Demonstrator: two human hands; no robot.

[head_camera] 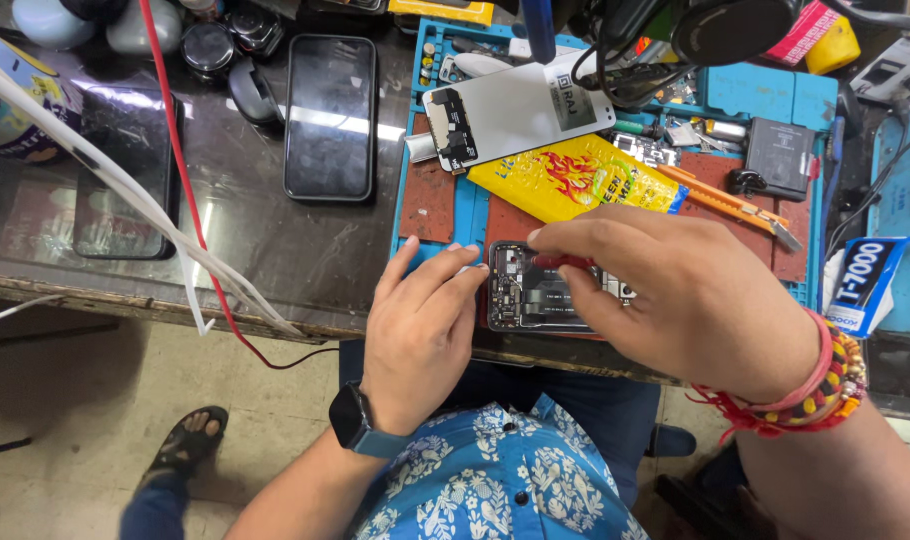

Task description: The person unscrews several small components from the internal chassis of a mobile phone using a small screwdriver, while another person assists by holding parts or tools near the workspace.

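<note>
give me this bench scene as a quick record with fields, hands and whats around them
left hand: left hand lies flat, fingertips on the left edge of the opened phone
right hand: right hand pinches a red-handled tool over the phone's exposed insides
work surface: blue repair mat with reddish pads
behind the phone: yellow pouch, white phone back panel
left of mat: dark phone lying screen up on the desk
right of mat: orange tool
wrists: smartwatch on the left, beaded bracelets on the right
</note>
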